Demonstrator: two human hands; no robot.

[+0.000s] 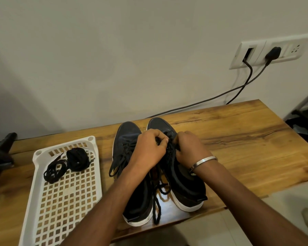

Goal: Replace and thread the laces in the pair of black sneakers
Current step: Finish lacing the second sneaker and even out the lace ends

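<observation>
**lacefan22:** Starting at the bottom of the frame: loose lace ends [156, 206] trail down between the heels of the two black sneakers, the left sneaker [132, 174] and the right sneaker [183, 181], which sit side by side on the wooden table [247, 139] at center. So is the old lace coming out, or a new one going in?

**knot_again:** Can't tell, honestly. Both hands are curled over the right shoe's eyelets at mid-frame. The left hand [148, 150] pinches the lace between thumb and fingers, and the right hand [190, 148] is closed around the other side, though I can't see what it's gripping.

**lacefan22:** My tip: work one eyelet row at a time, pull both sides even, and keep the tongue flat.

**knot_again:** Agreed. The spare laces [68, 162] wait in the white tray [60, 210] at lower left. The left shoe looks laced still.
</observation>
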